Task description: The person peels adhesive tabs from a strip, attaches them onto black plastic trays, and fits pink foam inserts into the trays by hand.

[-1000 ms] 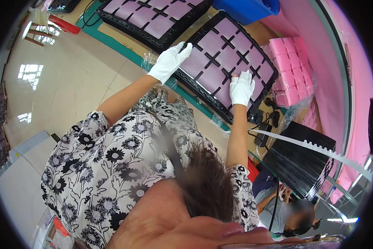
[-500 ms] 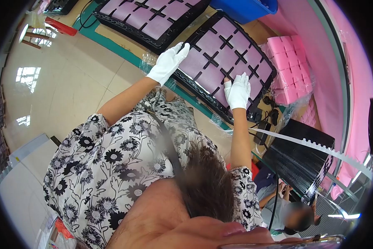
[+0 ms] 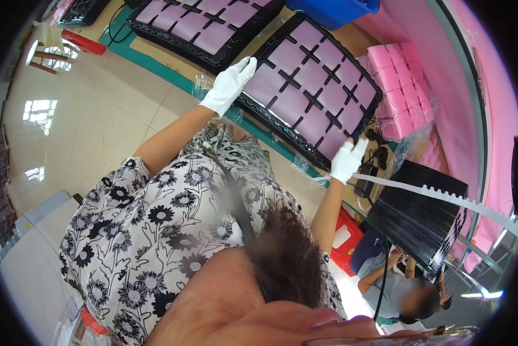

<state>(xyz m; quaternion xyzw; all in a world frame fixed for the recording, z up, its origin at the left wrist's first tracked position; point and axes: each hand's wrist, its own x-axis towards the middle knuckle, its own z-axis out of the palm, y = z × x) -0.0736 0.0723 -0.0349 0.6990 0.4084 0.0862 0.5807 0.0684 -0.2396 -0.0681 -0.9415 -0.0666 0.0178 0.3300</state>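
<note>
A black tray point(image 3: 268, 116) with mauve panels point(image 3: 278, 95) split by black cross-shaped slots lies tilted in view on the bench. My left hand point(image 3: 231, 85), in a white glove, rests at the tray's left rim with its fingers stretched out. At the near right corner is my right hand point(image 3: 349, 160), also gloved, its fingers apart and pointing away from me. Whether its fingertips touch the rim is hard to make out. A second tray of the same kind point(image 3: 213, 56) sits beyond my left hand.
Pink slotted foam blocks point(image 3: 400, 92) in clear film are stacked to the right. A blue bin point(image 3: 334, 12) stands behind. Black cables and adapters point(image 3: 380, 157) lie by the right corner, near a ribbed black stack point(image 3: 423, 202). A white toothed strip point(image 3: 437, 194) crosses there. Another person point(image 3: 388, 288) sits at lower right.
My right hand has left the tray's top panels and moved toward me and right, to the near corner. My left hand stays at the left rim.
</note>
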